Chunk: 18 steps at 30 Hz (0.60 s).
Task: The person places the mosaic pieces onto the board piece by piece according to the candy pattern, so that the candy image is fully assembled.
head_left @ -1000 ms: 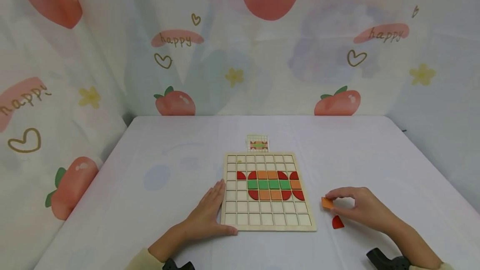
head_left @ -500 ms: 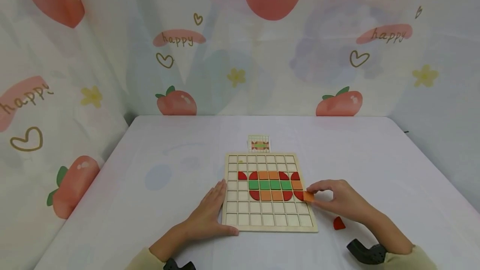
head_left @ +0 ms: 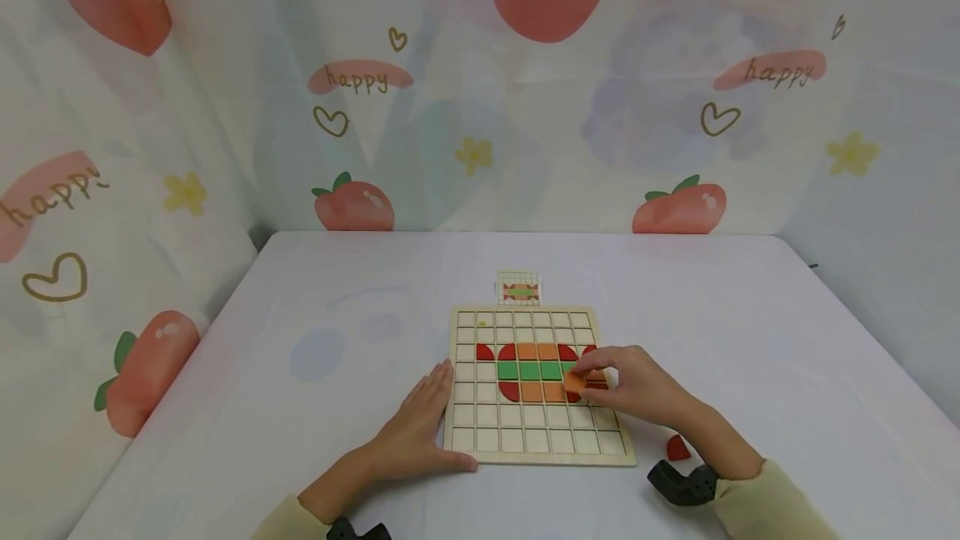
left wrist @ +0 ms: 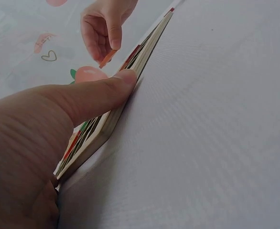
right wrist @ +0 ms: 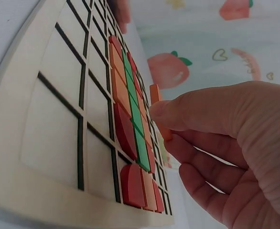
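A wooden grid board (head_left: 540, 458) lies on the table, holding a pattern of red rounded pieces, orange squares (head_left: 530, 392) and green squares (head_left: 529, 371). My left hand (head_left: 412, 432) rests at its near left corner, fingers straight along the left side and thumb on the front edge. Between thumb and fingertips, my right hand (head_left: 641, 386) pinches an orange square tile (head_left: 574, 382) above the right part of the pattern. The right wrist view shows this orange tile (right wrist: 155, 93) held on edge, apart from the board. My right hand covers some right-side pieces in the head view.
A loose red rounded piece (head_left: 678, 447) lies on the table right of the board, near my right wrist. Behind the board's far edge is a small pattern card (head_left: 517, 277). Printed cloth walls (head_left: 540, 140) stand behind and beside the white table (head_left: 337, 298).
My right hand has carried the orange tile leftward from the table at right, over the board's right edge, to above the pattern. The left hand has stayed at the board's corner.
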### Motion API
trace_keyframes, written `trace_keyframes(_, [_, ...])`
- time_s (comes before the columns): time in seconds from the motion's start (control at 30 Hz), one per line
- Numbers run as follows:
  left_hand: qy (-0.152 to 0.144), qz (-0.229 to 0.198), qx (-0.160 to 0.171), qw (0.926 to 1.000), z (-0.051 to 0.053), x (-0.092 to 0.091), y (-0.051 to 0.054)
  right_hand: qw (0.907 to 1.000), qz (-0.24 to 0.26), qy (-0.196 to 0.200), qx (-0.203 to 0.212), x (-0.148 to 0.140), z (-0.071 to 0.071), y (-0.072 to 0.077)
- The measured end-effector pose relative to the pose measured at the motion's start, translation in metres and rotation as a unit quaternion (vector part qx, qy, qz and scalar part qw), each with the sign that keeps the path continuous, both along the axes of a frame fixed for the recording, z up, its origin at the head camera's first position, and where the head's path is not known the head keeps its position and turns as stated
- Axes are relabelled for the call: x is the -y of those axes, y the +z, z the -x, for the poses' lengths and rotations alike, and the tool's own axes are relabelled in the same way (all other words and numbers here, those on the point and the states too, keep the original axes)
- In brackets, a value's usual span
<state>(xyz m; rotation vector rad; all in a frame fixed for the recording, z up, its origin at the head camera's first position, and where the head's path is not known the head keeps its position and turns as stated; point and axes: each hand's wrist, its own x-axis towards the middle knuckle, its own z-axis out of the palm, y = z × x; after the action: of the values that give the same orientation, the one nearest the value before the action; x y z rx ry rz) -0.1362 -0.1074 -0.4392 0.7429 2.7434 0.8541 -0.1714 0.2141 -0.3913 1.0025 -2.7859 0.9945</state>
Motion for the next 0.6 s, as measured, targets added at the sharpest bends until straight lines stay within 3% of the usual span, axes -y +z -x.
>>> trace_keyframes(0.33, [0.003,-0.002,0.0,1.0,0.0,0.0,0.0,0.9985,0.032,0.045,-0.003,0.028,0.019,-0.008])
trace_keyframes(0.6, [0.006,0.01,0.006,0.9999,0.001,0.0,0.0,0.9976,0.037,0.057,-0.011,0.045,0.024,-0.01])
